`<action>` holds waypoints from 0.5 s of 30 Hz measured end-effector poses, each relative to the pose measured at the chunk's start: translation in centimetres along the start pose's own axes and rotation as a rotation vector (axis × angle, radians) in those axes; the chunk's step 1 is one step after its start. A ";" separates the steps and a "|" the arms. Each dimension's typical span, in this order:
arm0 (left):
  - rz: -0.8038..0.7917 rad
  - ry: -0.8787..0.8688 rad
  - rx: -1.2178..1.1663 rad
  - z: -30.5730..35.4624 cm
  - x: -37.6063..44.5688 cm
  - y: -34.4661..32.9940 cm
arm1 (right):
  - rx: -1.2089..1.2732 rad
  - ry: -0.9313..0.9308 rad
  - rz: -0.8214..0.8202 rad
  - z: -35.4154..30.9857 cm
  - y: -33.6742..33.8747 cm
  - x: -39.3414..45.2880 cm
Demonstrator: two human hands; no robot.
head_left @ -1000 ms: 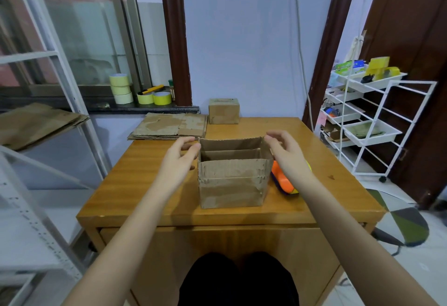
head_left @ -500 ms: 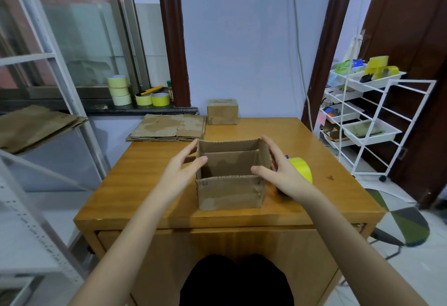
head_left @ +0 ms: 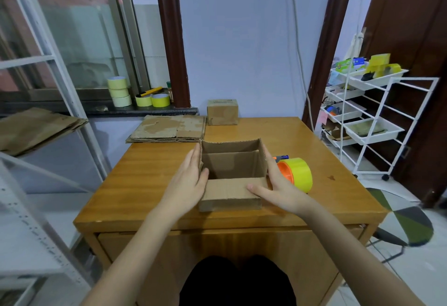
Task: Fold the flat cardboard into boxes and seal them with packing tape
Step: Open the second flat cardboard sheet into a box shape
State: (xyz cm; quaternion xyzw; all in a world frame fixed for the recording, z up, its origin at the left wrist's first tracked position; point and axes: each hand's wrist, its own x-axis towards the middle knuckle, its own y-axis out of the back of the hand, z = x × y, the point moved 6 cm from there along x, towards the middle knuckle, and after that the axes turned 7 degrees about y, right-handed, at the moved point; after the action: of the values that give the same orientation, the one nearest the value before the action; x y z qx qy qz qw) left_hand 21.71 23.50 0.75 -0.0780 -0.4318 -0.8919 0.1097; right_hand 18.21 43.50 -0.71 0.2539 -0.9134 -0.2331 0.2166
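Both grips, left hand [head_left: 187, 182] and right hand [head_left: 275, 184], press flat-fingered against the open box [head_left: 231, 172] between them, likely squaring it for flap-folding.

A glossy wooden table [head_left: 150, 184] stood against a pale lilac wall [head_left: 242, 39], with a white wire trolley of plastic trays [head_left: 377, 122] to its right, a white metal shelf frame [head_left: 48, 136] to its left, and a grey-and-green patterned stool [head_left: 406, 221] beside the trolley.
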 end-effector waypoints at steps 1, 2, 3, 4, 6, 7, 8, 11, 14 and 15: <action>0.026 -0.014 0.011 0.2 0.0 0.1 | -0.017 0.001 -0.001 0.0 0.0 0.0; 0.060 -0.027 0.020 0.4 -0.1 0.3 | -0.034 0.006 -0.005 0.1 -0.1 0.1; 0.096 -0.035 0.022 0.6 -0.2 0.4 | -0.048 0.007 -0.011 0.1 -0.1 0.1; 0.127 -0.039 0.005 0.7 -0.2 0.5 | -0.062 0.005 -0.017 0.1 -0.1 0.1; 0.155 -0.013 -0.108 0.5 0.1 0.5 | -0.068 0.000 -0.011 0.1 -0.1 0.0; 0.148 0.022 -0.184 0.4 0.4 0.5 | -0.055 -0.003 -0.003 0.2 0.0 0.0; 0.137 0.065 -0.252 0.2 0.7 0.5 | -0.037 -0.004 0.004 0.2 0.0 0.0; 0.120 0.147 -0.368 -0.2 1.5 0.7 | -0.022 -0.003 0.025 0.3 0.0 0.0; 0.110 0.156 -0.413 -0.1 2.0 0.5 | -0.034 0.001 0.046 0.5 -0.1 0.1; 0.120 0.153 -0.420 -0.1 2.0 0.4 | -0.039 0.003 0.055 0.5 -0.1 0.1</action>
State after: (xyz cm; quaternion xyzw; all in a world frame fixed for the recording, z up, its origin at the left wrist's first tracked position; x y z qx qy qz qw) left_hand 19.85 22.92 1.52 -0.0567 -0.2218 -0.9573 0.1764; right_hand 17.85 43.53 -1.12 0.2249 -0.9149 -0.2443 0.2294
